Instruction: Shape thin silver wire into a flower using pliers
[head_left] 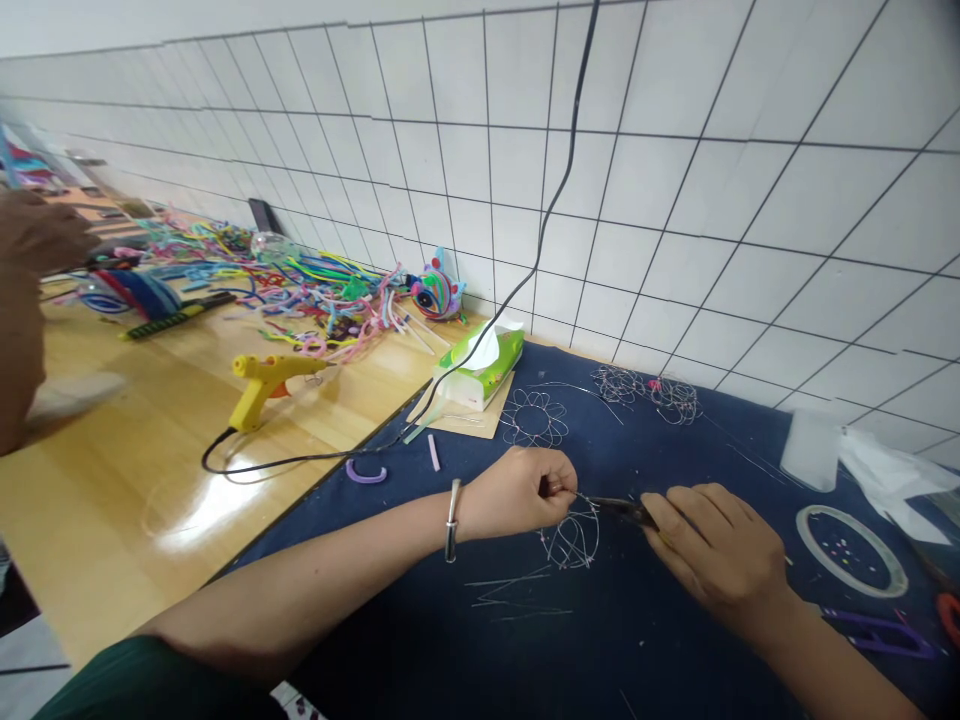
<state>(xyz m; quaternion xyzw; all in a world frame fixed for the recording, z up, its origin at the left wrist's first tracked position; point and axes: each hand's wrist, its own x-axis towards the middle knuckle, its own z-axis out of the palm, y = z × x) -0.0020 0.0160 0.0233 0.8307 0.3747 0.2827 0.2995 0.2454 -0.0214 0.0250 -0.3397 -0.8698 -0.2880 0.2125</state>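
Note:
My left hand (521, 488), with a silver bangle at the wrist, pinches a looped wire piece (571, 540) near its upper edge. The wire loops hang just below the fingers, above the dark blue cloth (600, 640). From the right, my right hand (720, 545) is wrapped round a pair of pliers (626, 510). The dark jaws point left and reach the wire beside my left fingertips; whether they are clamped on it I cannot tell. Several straight wire lengths (517, 597) lie below. Behind my left hand rests a flower-shaped wire piece (534, 418).
A yellow glue gun (262, 388) with a black cord lies on the wooden table (360, 400). Tissues (480, 365), tangled wire (671, 398), a bead ring dish (851, 552) and purple-handled scissors (877, 632) surround my hands. Another person's hand (41, 235) is at far left, near colourful pipe cleaners (322, 290).

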